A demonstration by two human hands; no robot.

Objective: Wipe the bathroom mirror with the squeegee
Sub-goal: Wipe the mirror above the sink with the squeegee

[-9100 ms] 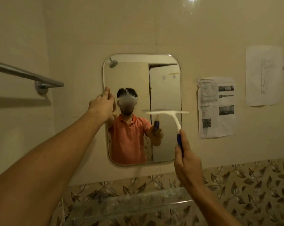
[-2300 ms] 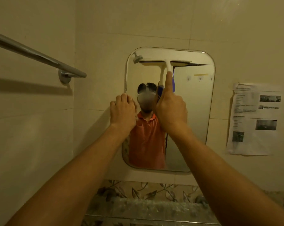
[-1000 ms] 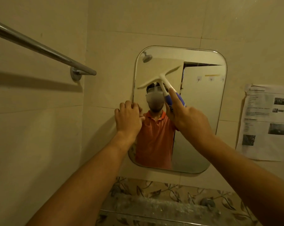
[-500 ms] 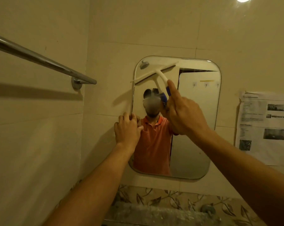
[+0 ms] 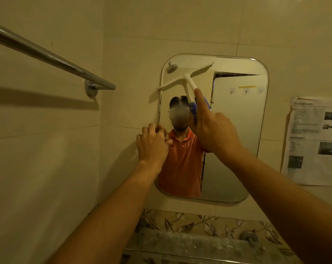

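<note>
Squeegee point(image 5: 184, 79): blade on mirror point(image 5: 237, 130) upper left, tilted, left end low past mirror's edge, right end high. Handle runs down-right into right hand point(image 5: 212, 130); fingers point(image 5: 200, 100) wrapped round it, index straight along handle. Left hand point(image 5: 151, 145) grips mirror's left edge, below blade.

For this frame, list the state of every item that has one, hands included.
squeegee, blade tilted against the mirror's upper left, left tip past the edge.
mirror, wall-mounted, left edge held.
right hand, grips the squeegee handle, index finger straight along it.
left hand, fingers curled on the mirror's left edge.
towel bar, fixed to the left wall.
paper sheet, stuck to the wall.
</note>
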